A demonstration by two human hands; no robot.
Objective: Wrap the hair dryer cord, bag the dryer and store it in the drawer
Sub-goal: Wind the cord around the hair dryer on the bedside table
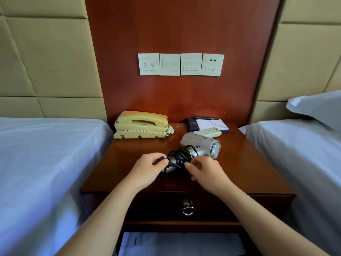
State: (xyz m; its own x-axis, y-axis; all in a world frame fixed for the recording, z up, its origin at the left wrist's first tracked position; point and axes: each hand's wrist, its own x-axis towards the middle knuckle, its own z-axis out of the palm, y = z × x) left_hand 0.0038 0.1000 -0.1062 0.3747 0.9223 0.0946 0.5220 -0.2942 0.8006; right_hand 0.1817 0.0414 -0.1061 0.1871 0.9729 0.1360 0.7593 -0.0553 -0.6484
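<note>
A silver hair dryer [202,145] lies on its side on the wooden nightstand [245,174], its grille facing right. Its black cord [180,156] is looped in several turns around the handle. My left hand [147,170] pinches the cord's end at the left of the handle. My right hand [204,170] has its fingers curled at the coils on the right side; the grip itself is partly hidden. The drawer [258,206] with a metal knob [188,210] below the tabletop is closed. No bag is in view.
A cream telephone [141,124] stands at the back left of the nightstand. A remote control [208,131] and a notepad folder [206,123] lie at the back right. Beds with white sheets flank both sides. Wall switches and a socket [212,65] sit above.
</note>
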